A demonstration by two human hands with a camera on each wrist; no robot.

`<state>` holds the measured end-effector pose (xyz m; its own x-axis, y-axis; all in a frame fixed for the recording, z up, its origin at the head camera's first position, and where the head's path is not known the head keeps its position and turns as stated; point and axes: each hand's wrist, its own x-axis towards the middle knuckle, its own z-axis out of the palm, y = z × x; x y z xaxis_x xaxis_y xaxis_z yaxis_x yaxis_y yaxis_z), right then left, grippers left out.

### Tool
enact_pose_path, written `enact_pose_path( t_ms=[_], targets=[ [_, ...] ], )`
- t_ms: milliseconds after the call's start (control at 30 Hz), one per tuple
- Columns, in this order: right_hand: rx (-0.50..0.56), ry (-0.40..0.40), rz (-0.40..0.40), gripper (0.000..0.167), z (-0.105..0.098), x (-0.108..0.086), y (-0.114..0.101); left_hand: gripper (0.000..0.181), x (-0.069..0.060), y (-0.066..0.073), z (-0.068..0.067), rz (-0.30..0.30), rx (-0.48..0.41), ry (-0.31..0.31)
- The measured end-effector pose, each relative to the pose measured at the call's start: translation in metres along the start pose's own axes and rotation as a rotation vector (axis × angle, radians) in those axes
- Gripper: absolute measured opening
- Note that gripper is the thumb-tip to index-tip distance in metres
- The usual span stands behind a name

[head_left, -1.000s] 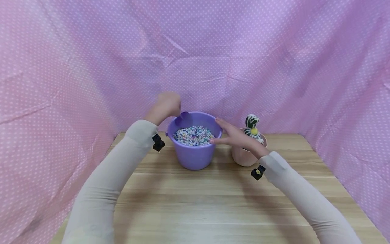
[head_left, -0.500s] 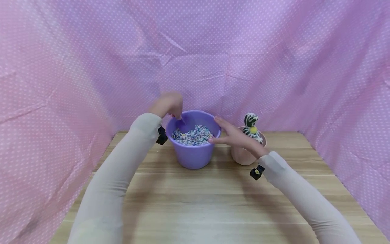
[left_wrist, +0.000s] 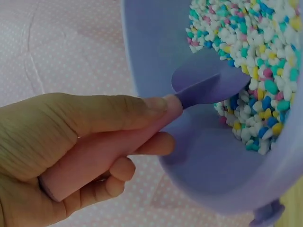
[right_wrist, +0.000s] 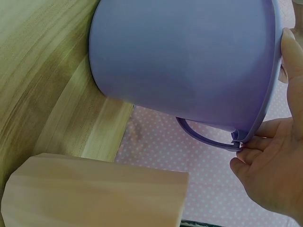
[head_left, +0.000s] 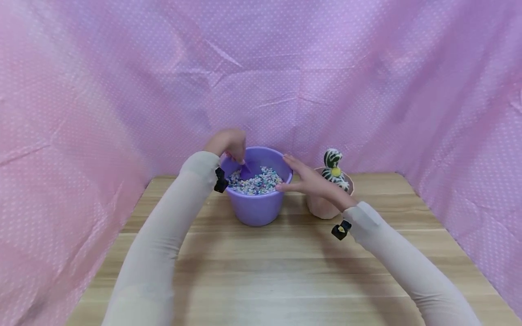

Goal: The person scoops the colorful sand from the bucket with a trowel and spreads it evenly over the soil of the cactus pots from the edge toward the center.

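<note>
My left hand grips the pink handle of a small toy shovel over the left rim of a purple bucket. In the left wrist view, the shovel's purple blade dips into a heap of small multicoloured pebbles inside the bucket; its tip is hidden among them. My right hand holds the bucket's right rim, the thumb at the near side and the fingers spread toward the far side. The right wrist view shows some fingertips touching the rim beside the bucket handle's hinge.
Right of the bucket, partly behind my right hand, stands a pale pot holding a dark green and white striped plant with a yellow ball. Everything rests on a wooden table. Pink dotted cloth hangs behind and on both sides.
My left hand has moved slightly right and down, lowering the shovel from the rim into the pebbles, which now slope away from it. My right hand keeps its hold on the rim.
</note>
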<state>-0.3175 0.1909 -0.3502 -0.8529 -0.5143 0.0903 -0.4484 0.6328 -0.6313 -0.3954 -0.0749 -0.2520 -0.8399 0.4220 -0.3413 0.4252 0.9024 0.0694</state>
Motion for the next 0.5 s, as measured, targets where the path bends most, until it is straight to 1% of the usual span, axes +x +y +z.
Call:
enact_pose_path(
  t_ms=[100,200,267,333,400,500],
  targets=[
    [0.006,-0.005,0.001,0.111,0.001,0.000,-0.001,0.013,0.000,-0.004,0.004,-0.017,-0.087,-0.009],
    [-0.001,-0.005,-0.002,0.112,0.000,0.000,-0.001,0.016,0.000,-0.010,0.009,-0.024,-0.179,-0.078],
    [-0.004,-0.004,-0.002,0.112,-0.001,0.000,-0.001,0.018,-0.001,-0.013,0.014,-0.021,-0.245,-0.133],
    [-0.006,-0.005,-0.004,0.112,-0.002,0.000,-0.002,0.018,0.000,-0.017,0.018,-0.014,-0.294,-0.174],
    [-0.006,-0.004,-0.003,0.111,-0.002,0.000,-0.002,0.017,0.000,-0.019,0.022,-0.007,-0.334,-0.177],
    [-0.007,-0.008,-0.001,0.110,0.000,0.001,-0.001,0.015,-0.001,-0.021,0.026,-0.011,-0.360,-0.177]
  ],
)
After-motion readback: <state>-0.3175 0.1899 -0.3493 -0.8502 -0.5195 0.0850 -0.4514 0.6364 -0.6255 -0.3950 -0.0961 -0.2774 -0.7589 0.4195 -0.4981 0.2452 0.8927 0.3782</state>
